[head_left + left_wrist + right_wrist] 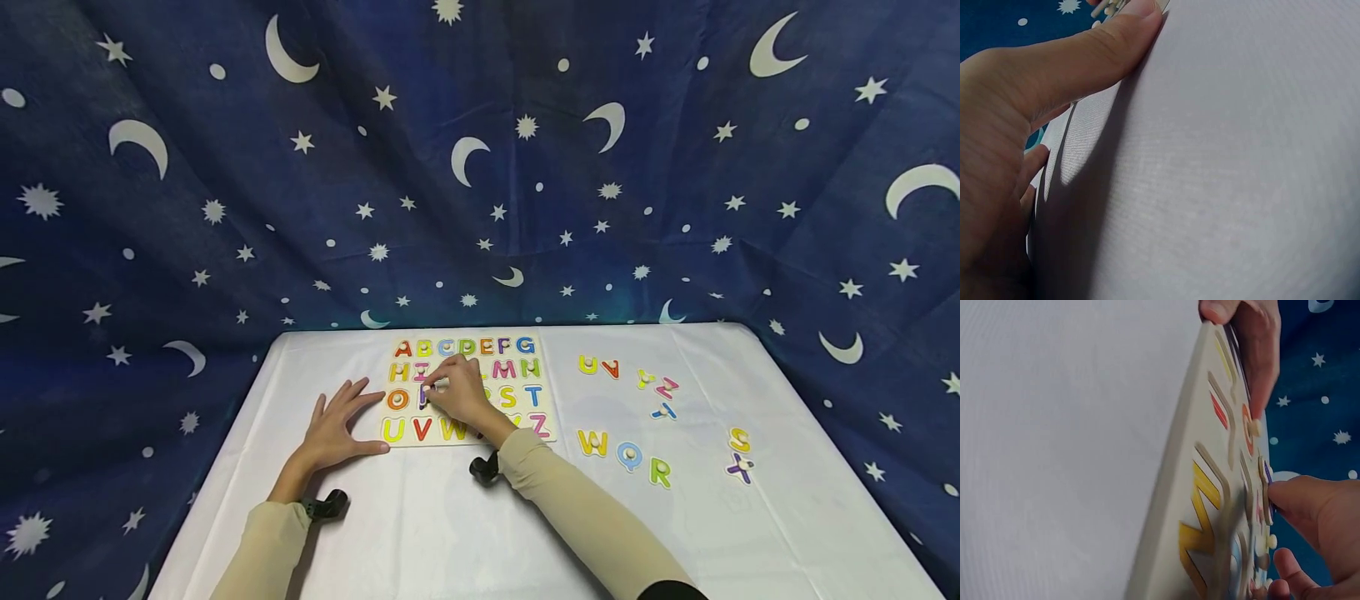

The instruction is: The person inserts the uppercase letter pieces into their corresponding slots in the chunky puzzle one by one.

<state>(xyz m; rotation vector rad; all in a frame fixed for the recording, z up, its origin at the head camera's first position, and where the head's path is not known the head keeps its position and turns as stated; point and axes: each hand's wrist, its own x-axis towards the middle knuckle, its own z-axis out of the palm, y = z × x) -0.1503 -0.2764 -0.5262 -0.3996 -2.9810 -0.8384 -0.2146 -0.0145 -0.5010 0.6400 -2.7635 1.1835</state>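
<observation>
A cream letter puzzle board (435,444) lies on the white table, with knobbed letters in the upper rows. My right hand (461,392) is over the board's middle-left, pinching a purple letter puzzle piece (1267,490) beside the orange O (397,400). The piece is at the recess right of the O; fingers partly cover it, and in the right wrist view it stands slightly proud of the board. My left hand (333,429) is spread at the board's left edge, with fingertips and thumb touching it. In the left wrist view its thumb (1085,62) reaches to the board's corner.
Right of the board lie loose knobbed letters: a yellow U (588,364), a yellow W (592,443), a blue Q (629,456), a green R (660,472), a purple X (740,468) and several others. A dark star-and-moon curtain (480,208) hangs behind the table (420,533).
</observation>
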